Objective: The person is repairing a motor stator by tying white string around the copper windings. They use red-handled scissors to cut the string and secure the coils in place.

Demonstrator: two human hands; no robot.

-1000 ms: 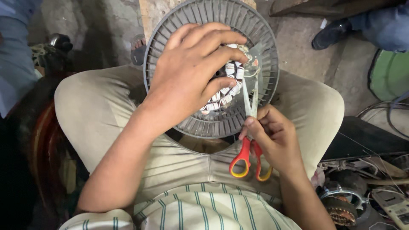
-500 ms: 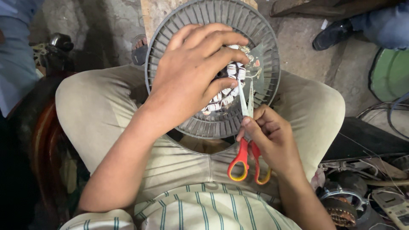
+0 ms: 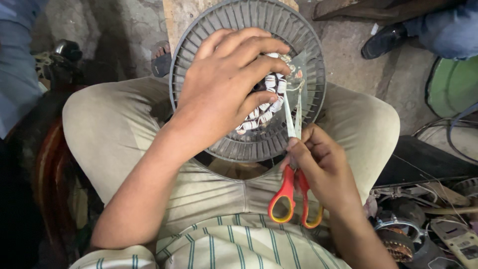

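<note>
A round grey ribbed motor housing (image 3: 308, 55) with white-wrapped coil windings (image 3: 271, 84) rests on my lap, between my knees. My left hand (image 3: 224, 89) lies spread over its middle and grips it, covering most of the windings. My right hand (image 3: 323, 172) pinches a pair of scissors (image 3: 294, 189) by the blades near the pivot. The red-and-yellow handles hang down toward me. The blade tips point up at a thin wire and clear sleeve at the right side of the windings.
Another person's dark shoe (image 3: 386, 40) and blue trouser leg are at top right. A sandalled foot (image 3: 162, 57) shows behind the housing. Motor parts and a meter (image 3: 458, 239) lie at the lower right. A green round object (image 3: 450, 84) stands right.
The scissors' tips have shifted slightly along the right edge of the windings. My left hand stays pressed on the housing.
</note>
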